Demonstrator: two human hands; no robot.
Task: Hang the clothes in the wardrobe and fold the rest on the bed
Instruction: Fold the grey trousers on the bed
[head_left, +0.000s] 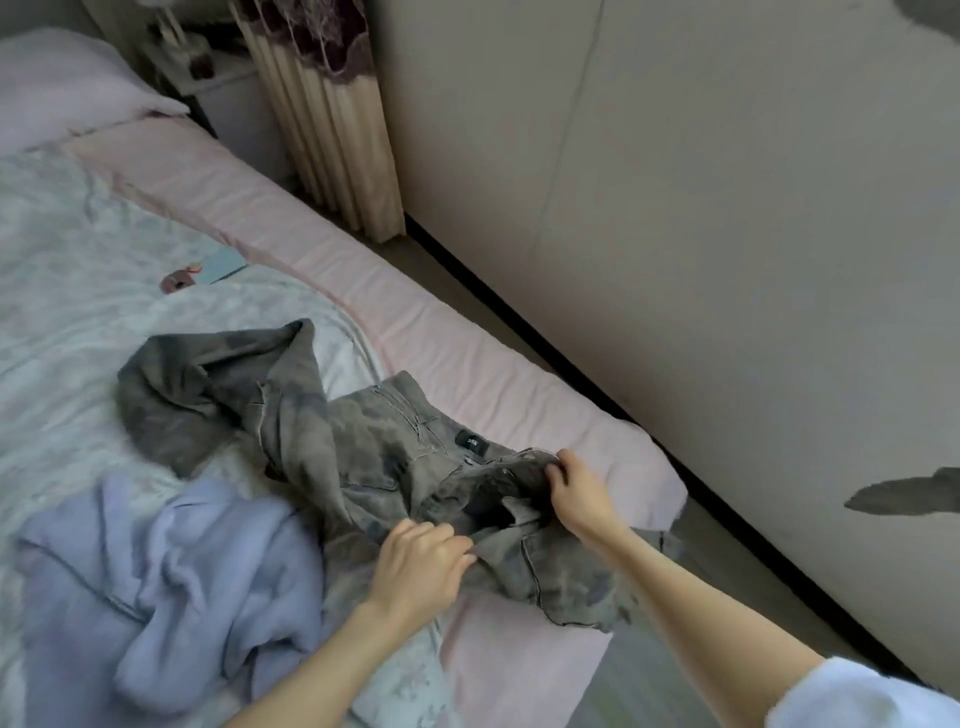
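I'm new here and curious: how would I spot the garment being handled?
Find the pink-edged bed and follow its near corner. There lie mottled grey denim trousers, gripped by both hands; unlike the plain lilac fleece top beside them, they carry a small black waistband label.

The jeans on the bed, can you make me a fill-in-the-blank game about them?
1. Both hands, left hand and right hand, grip the grey ____.
2. The jeans lie on the ____.
3. The garment left of the jeans is light ____.
4. The sheet along the bed's edge is ____.

Missing words: jeans; bed; purple; pink
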